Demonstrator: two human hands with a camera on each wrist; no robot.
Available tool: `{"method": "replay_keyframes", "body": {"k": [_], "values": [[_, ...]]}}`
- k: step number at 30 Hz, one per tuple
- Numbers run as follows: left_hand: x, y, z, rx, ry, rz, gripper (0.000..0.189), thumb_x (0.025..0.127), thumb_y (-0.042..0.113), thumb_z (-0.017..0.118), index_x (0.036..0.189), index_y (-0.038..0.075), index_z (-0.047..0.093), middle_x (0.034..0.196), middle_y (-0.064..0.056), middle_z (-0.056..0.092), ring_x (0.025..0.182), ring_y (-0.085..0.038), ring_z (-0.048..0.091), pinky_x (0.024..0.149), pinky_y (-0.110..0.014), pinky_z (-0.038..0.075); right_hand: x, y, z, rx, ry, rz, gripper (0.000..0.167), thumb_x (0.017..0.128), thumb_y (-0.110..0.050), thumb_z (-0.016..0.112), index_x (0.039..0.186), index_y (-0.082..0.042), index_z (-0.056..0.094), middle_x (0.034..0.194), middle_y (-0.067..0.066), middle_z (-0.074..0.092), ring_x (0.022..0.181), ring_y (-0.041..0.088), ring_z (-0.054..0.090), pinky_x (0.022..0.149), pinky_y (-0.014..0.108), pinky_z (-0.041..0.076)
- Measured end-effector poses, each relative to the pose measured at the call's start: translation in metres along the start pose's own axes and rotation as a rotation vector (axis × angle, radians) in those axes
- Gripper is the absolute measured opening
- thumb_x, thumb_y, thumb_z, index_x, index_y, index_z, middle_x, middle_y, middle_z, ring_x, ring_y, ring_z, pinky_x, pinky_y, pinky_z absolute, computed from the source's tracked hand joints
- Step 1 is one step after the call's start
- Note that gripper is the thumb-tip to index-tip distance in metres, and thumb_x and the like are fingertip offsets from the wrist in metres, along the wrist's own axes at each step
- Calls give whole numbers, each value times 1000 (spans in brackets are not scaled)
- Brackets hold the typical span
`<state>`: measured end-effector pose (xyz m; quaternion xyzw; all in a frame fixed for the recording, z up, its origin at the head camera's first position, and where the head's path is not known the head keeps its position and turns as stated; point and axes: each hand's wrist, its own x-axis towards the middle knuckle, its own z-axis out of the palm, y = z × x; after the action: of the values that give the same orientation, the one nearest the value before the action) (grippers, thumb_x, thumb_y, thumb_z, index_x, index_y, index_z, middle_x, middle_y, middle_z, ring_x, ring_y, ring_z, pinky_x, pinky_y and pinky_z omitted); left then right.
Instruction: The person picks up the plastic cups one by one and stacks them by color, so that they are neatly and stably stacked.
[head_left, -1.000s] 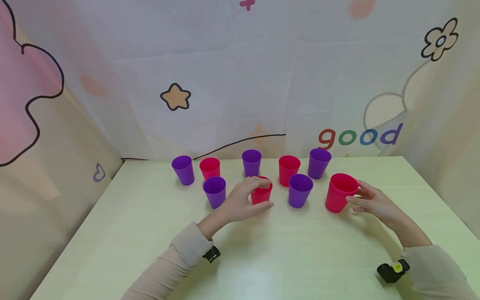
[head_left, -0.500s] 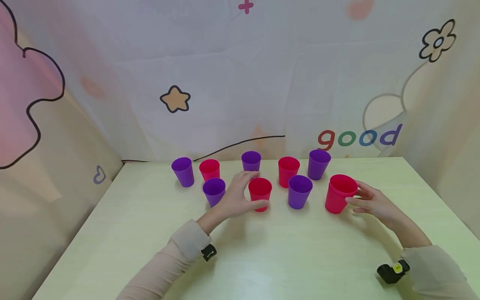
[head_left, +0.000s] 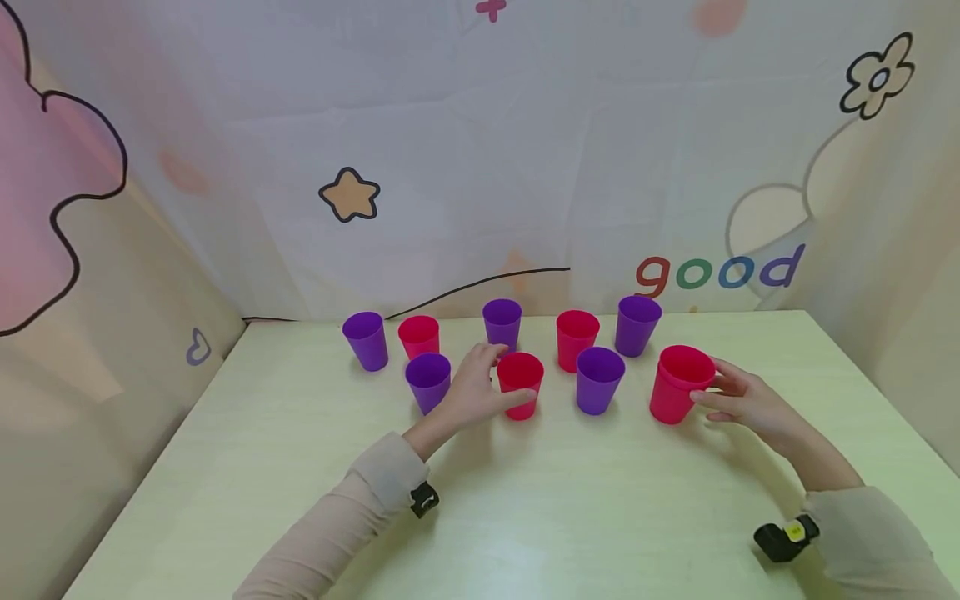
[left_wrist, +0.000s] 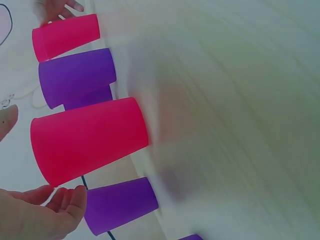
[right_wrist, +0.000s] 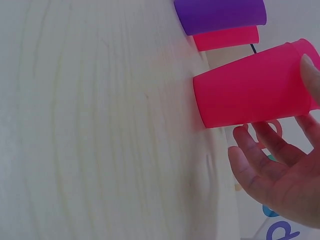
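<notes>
Left grip (head_left: 472, 392) spread around upright red cup (head_left: 519, 379), thumb near side, fingers far-left, contact unclear. Right grip (head_left: 756, 410) pinches red stack (head_left: 675, 389) from its right, well apart.

Red cup (left_wrist: 90, 142) at half past eight from view centre. Left hand (left_wrist: 42, 215) at eight — thumb (left_wrist: 7, 121) apart from cup, finger contact unclear. Purple cup (left_wrist: 122, 205) at seven, another purple cup (left_wrist: 76, 75) at ten. Second red cup (left_wrist: 67, 36) past ten — right hand (left_wrist: 54, 9) at its upper side.

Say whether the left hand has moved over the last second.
Yes: the left hand has shifted slightly left, away from the printed word "good".
</notes>
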<state>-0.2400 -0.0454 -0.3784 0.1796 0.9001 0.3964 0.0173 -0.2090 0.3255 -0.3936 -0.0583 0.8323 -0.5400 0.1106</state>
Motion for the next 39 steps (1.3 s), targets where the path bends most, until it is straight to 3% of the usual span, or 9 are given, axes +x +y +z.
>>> {"method": "replay_keyframes", "body": {"k": [8, 17, 19, 21, 25, 27, 33, 39], "values": [[2, -5, 4, -14, -17, -65, 72, 75, 31, 73, 132, 2, 40, 124, -13, 48, 114, -29, 46, 87, -40, 45, 0, 1, -1, 6, -8, 18, 73, 91, -21, 55, 144, 1, 8, 130, 29, 34, 89, 0, 55, 77, 32, 51], [3, -7, 3, -36, -13, -62, 68, 76, 29, 73, 130, 2, 42, 122, -12, 50, 113, -29, 46, 87, -40, 44, -3, -2, -4, -54, 2, -36, 72, 91, -22, 55, 144, -1, 11, 132, 31, 33, 91, -6, 50, 77, 35, 51], [4, -7, 3, -35, -18, -58, 68, 76, 29, 73, 130, 2, 42, 122, -13, 50, 113, -29, 46, 88, -40, 44, -6, 0, -6, -58, 11, -53, 72, 91, -23, 55, 145, -3, 12, 134, 27, 33, 92, -7, 49, 78, 36, 51], [4, -6, 3, -34, -20, -56, 68, 76, 29, 73, 130, 1, 42, 122, -13, 50, 112, -28, 46, 87, -40, 44, -8, 2, -9, -51, 22, -77, 69, 91, -22, 55, 145, -7, 15, 133, 14, 39, 94, -8, 50, 78, 35, 51], [4, -7, 3, -32, -23, -70, 68, 76, 29, 73, 131, 2, 42, 122, -12, 50, 112, -28, 46, 87, -40, 45, -8, 5, -13, -41, 53, -161, 61, 92, -18, 54, 144, -9, 24, 119, -16, 47, 95, -7, 53, 77, 31, 51], [4, -8, 3, -31, -25, -81, 69, 76, 29, 73, 131, 3, 42, 122, -12, 49, 113, -28, 46, 87, -40, 45, -8, 4, -13, -42, 78, -187, 56, 92, -17, 53, 142, -9, 28, 113, -24, 47, 95, -6, 55, 76, 28, 51], [5, -7, 2, -30, -26, -86, 69, 76, 29, 73, 131, 2, 41, 123, -12, 49, 114, -29, 46, 89, -40, 44, -6, 0, -12, -41, 120, -205, 49, 93, -20, 53, 138, -11, 37, 113, -24, 48, 93, -2, 58, 78, 22, 49], [4, -4, 4, -43, -30, -81, 68, 77, 29, 73, 131, 2, 41, 122, -12, 49, 113, -29, 46, 88, -39, 44, -4, 0, -10, 12, 117, -239, 40, 92, -14, 53, 131, -13, 44, 112, -20, 52, 93, 0, 59, 77, 23, 50]]}}
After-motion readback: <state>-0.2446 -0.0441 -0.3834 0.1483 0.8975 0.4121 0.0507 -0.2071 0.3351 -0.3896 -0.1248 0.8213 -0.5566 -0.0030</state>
